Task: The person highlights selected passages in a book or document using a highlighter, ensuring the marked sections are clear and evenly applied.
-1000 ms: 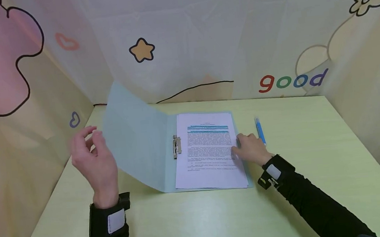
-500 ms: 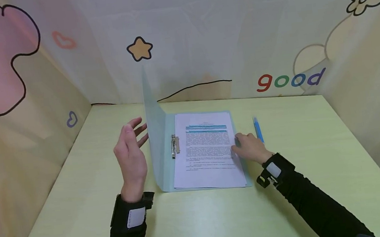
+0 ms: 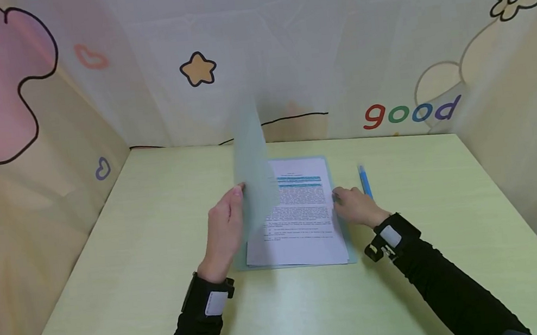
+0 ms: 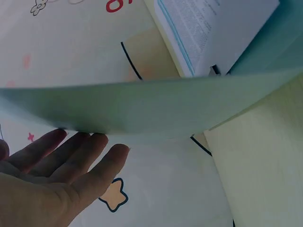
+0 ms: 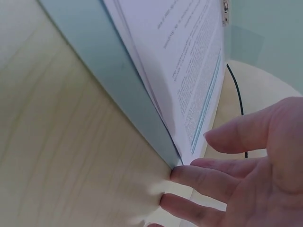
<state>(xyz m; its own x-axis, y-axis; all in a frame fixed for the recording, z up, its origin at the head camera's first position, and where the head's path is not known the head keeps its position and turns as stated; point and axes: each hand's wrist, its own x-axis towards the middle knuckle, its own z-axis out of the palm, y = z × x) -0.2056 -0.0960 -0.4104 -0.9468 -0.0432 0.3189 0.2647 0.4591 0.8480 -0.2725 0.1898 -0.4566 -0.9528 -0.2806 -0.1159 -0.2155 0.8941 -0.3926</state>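
A light blue folder [image 3: 350, 246] lies on the table with its cover [image 3: 250, 164] raised and tilted over the papers. Printed sheets [image 3: 306, 221], some lines highlighted in blue, rest inside it. My left hand [image 3: 223, 229] touches the outer face of the cover; in the left wrist view its extended fingertips [image 4: 99, 138] press against it. At the folder's right edge is my right hand [image 3: 358, 206]. In the right wrist view its fingers [image 5: 203, 182] reach the edge by the papers' corner, the thumb held apart. A metal clip [image 5: 226, 10] shows at the papers' far side.
A blue pen [image 3: 365, 179] lies on the table just beyond my right hand. The pale wooden table [image 3: 114, 293] meets a printed fabric backdrop [image 3: 286, 51] at the back and both sides.
My left hand has moved right, swinging the folder cover up from the left, past upright and over the papers. My right hand has stayed at the right edge, its thumb now off the sheets.
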